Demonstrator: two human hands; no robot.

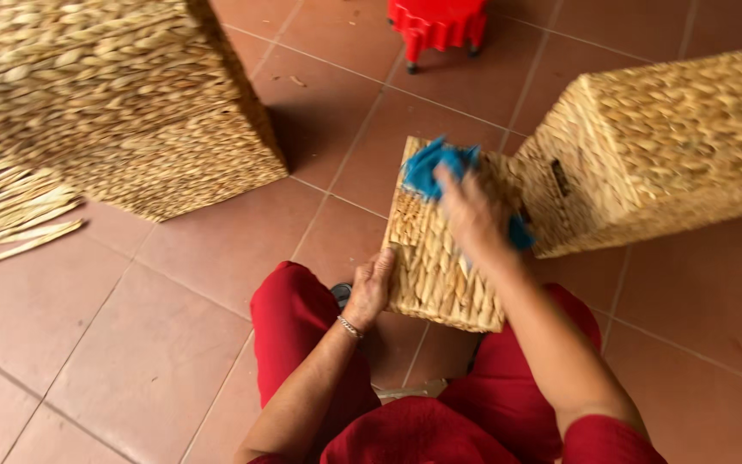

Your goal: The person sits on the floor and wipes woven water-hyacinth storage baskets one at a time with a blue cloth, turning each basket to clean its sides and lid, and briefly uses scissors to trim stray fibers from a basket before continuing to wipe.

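Observation:
A small woven straw basket [435, 266] stands on the tiled floor between my knees, its flat side facing up. My left hand [371, 288] grips its near left edge. Over the basket's top, my right hand [472, 210] presses a blue cloth [429, 165] against the weave; the hand is motion-blurred. Red trousers cover both my legs below the basket.
A large woven basket [663, 146] lies on its side just right of the small one. Another big woven basket [122, 103] stands at the upper left, with loose straw strips [10, 215] beside it. A red plastic stool [436, 26] sits at the top centre.

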